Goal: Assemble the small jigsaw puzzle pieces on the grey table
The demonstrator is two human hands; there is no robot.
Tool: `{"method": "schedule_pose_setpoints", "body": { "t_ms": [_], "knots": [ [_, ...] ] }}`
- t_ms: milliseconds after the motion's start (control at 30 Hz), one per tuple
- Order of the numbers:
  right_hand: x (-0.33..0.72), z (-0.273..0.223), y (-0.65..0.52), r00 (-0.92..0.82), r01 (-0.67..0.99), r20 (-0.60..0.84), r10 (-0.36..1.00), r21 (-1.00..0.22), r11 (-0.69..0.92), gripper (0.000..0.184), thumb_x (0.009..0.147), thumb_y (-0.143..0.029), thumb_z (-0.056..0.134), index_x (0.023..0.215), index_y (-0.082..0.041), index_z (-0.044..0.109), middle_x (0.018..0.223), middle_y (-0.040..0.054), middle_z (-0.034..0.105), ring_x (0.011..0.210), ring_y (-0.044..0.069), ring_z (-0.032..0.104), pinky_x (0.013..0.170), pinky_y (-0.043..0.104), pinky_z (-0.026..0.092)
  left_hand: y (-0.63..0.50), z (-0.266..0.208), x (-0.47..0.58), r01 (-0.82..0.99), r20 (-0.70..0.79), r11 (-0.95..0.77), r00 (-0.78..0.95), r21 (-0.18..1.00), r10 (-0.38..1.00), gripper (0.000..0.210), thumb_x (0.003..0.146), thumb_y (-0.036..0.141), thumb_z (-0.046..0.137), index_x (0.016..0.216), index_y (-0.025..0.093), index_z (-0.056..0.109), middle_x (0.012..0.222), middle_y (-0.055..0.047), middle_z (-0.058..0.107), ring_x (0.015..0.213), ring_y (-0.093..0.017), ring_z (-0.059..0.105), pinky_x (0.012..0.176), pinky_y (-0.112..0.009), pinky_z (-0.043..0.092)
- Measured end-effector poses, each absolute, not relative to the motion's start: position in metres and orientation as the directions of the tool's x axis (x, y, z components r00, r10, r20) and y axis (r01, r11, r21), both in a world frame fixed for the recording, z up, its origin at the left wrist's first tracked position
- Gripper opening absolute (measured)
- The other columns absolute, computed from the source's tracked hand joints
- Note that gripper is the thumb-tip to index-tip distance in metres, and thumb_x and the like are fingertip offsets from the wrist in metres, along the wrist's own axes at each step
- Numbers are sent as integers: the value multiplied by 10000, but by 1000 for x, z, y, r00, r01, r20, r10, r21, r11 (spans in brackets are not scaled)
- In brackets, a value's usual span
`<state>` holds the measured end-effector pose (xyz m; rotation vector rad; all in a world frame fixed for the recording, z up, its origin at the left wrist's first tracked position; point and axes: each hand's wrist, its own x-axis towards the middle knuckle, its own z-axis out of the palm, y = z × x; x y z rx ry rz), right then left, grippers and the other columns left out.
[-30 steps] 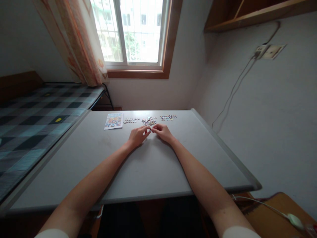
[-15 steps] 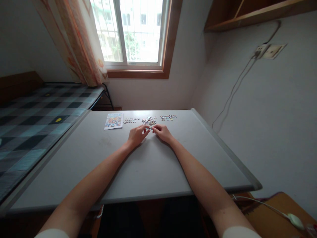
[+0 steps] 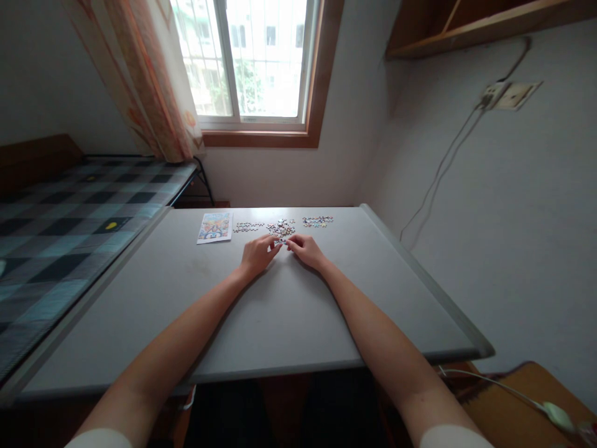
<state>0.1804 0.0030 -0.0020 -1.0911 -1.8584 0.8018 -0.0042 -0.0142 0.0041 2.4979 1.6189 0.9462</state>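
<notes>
Both hands meet over the far half of the grey-white table [image 3: 280,311]. My left hand [image 3: 258,254] is closed in a pinch on a small jigsaw puzzle piece [image 3: 282,242]. From the other side, the thumb and fingers of my right hand [image 3: 305,249] pinch at the same spot. Whether one piece or two joined pieces sit between the fingertips is too small to tell. Just beyond the fingers lies a loose pile of jigsaw pieces [image 3: 280,228]. Sorted pieces lie in rows to the left [image 3: 249,227] and in a group to the right [image 3: 318,221].
A colourful picture sheet [image 3: 214,228] lies left of the pieces. A bed with a checked cover [image 3: 93,211] flanks the table's left side. The window [image 3: 247,62] and curtain [image 3: 144,81] are behind. On the right are a wall socket [image 3: 510,96] with cables and a wooden stool-like surface [image 3: 527,398].
Both hands stay in almost the same place, with only a slight shift of the fingertips around the small piece. The piles and the picture sheet lie as before.
</notes>
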Motion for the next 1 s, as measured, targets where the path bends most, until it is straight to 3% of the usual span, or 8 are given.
{"method": "schedule_pose_setpoints", "body": {
  "t_ms": [600, 1000],
  "knots": [
    [180, 1, 0, -295, 406, 314, 902, -814, 416, 221, 817, -326, 522, 779, -150, 651, 696, 26, 657, 644, 131, 558, 638, 243, 416, -15, 6, -3, 814, 455, -483, 313, 323, 833, 235, 859, 428, 520, 871, 241, 663, 784, 21, 670, 611, -117, 565, 572, -235, 358],
    [180, -1, 1, -298, 406, 314, 901, -813, 418, 210, 818, -317, 523, 787, -152, 650, 705, 26, 663, 665, 135, 577, 648, 246, 422, -13, 3, -4, 820, 436, -469, 310, 328, 845, 254, 856, 435, 509, 904, 244, 669, 758, 13, 673, 622, -127, 576, 593, -238, 383]
  ]
}}
